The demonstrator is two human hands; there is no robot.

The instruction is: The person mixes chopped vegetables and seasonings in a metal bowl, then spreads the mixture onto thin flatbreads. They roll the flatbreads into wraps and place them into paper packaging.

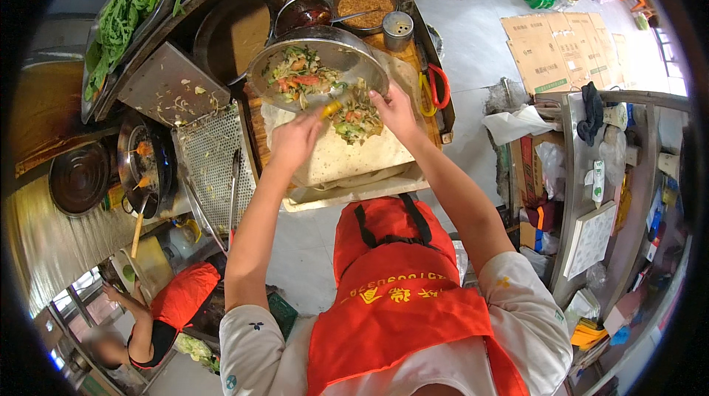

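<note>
My right hand grips the rim of a tilted metal bowl of chopped, cooked-looking vegetables with red pieces. My left hand, slightly blurred, is closed on a yellow-handled utensil; its working end is hidden among the food. Below the bowl's lower right rim, a heap of the vegetable mix lies on a pale, floury-looking flat sheet; whether it is dough or cloth I cannot tell. Red-handled scissors, with a yellow loop beside them, lie right of the sheet.
Behind the bowl stand a pot of dark red sauce, a pot of brown crumbs and a metal shaker. To the left are a perforated metal tray, tongs and a wok. A co-worker is at lower left.
</note>
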